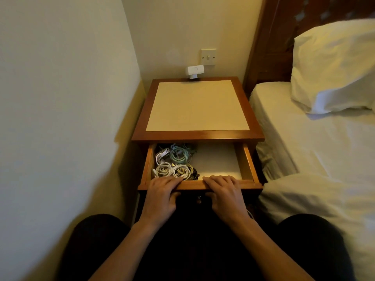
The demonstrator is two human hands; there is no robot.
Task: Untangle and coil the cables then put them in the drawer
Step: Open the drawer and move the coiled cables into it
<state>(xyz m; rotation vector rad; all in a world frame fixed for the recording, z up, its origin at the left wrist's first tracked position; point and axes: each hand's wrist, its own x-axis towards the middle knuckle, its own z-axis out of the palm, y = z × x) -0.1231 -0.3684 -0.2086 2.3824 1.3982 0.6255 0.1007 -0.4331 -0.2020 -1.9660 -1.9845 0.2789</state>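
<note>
2 hands sit on the front of the open drawer [249, 163] as I watch through the head camera. My left hand [162, 192] lies over the top edge of the drawer front, just left of the middle. Its fingers reach across the rim and its thumb is tucked against the front face below, so it grips the panel. My right hand [225, 194] grips the same edge the same way, just right of the middle. The 2 hands are close but do not touch, and the small round knob [198, 199] shows low between them.

All the cables [183, 159] I can see lie inside the drawer, packed into its left half. I count 4 light coils there: 1 white and 1 pale green at the back, 1 white and 1 cream at the front. Something dark lies against the cream coil, too dim for me to tell what it is. The front coils lie just behind my left fingertips.

The drawer is pulled out from a wooden table [142, 122] with a cream panel set into its top. Behind the table, a light switch [208, 56] is on the wall, with a white adapter [195, 71] just below it. The bed [304, 142] is on my right, touching the table's side, with a white pillow [334, 67] against the dark headboard [269, 47].
</note>
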